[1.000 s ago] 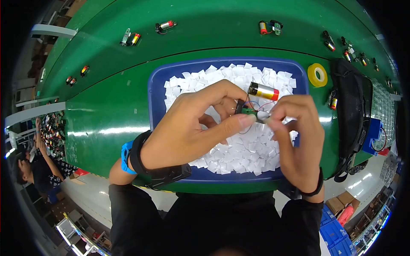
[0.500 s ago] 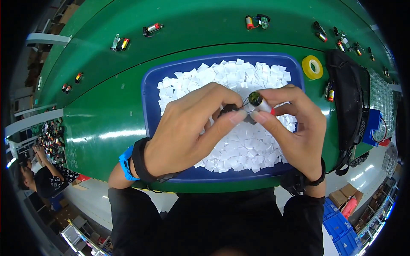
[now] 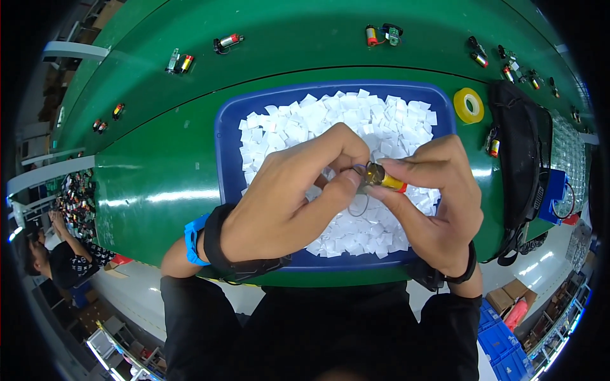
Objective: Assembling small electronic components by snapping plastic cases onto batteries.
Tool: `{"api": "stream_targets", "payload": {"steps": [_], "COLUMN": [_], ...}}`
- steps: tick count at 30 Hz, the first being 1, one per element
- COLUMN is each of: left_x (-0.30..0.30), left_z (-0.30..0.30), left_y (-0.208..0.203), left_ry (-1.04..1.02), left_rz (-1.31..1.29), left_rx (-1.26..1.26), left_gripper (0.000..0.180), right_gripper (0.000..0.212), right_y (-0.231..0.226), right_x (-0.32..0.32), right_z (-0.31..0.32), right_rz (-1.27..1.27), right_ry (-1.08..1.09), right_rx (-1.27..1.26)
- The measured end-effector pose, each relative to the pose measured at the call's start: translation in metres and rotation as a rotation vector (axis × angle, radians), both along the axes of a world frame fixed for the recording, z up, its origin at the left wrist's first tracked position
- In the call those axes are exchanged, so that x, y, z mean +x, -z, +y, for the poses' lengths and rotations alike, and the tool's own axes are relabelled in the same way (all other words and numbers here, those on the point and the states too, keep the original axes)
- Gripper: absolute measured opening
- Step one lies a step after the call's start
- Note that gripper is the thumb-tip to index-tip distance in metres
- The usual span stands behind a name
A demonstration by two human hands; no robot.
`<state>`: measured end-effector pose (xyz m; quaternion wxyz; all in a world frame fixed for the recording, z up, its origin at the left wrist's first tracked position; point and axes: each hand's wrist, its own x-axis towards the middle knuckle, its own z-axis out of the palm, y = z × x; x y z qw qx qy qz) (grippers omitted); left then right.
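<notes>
Over a blue tray [image 3: 227, 159] heaped with small white squares [image 3: 359, 238], my two hands meet. My right hand [image 3: 441, 200] pinches a small cylindrical battery [image 3: 393, 183], yellow and red, between thumb and fingers. Its dark end faces my left hand [image 3: 289, 193]. That hand's thumb and index finger are closed right beside this end; what they grip is mostly hidden. A thin wire loop [image 3: 361, 208] hangs below the fingertips.
On the green table [image 3: 152, 159], a yellow tape roll [image 3: 468, 105] and a black bag [image 3: 518, 146] lie right of the tray. Batteries wired to small boards [image 3: 392, 35] lie along the far side. At far left, a person [image 3: 60, 254] works beside a pile of similar parts.
The battery has turned, so its yellow side and dark end now show. Its end has come closer to my left fingertips. The black part at my left fingers is now hidden.
</notes>
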<state>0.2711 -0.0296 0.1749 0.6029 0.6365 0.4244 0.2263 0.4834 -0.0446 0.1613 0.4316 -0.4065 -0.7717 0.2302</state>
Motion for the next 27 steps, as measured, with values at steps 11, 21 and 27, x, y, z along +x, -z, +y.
{"api": "stream_targets", "payload": {"steps": [11, 21, 27], "left_x": [-0.009, -0.007, -0.003], "left_z": [0.02, 0.015, 0.006], "left_y": [0.008, 0.005, 0.014], "left_ry": [-0.014, 0.058, 0.046], "left_rz": [-0.454, -0.313, -0.334], "left_rx": [-0.542, -0.325, -0.277], "left_gripper": [0.024, 0.023, 0.03], "right_gripper": [0.026, 0.024, 0.026], "right_y": [-0.001, -0.01, -0.003], "right_x": [0.0, 0.002, -0.002], "right_z": [0.007, 0.002, 0.002], "right_rz": [-0.06, -0.122, -0.168], "right_ry": [-0.161, -0.077, -0.044], "right_rx": [0.186, 0.121, 0.249]}}
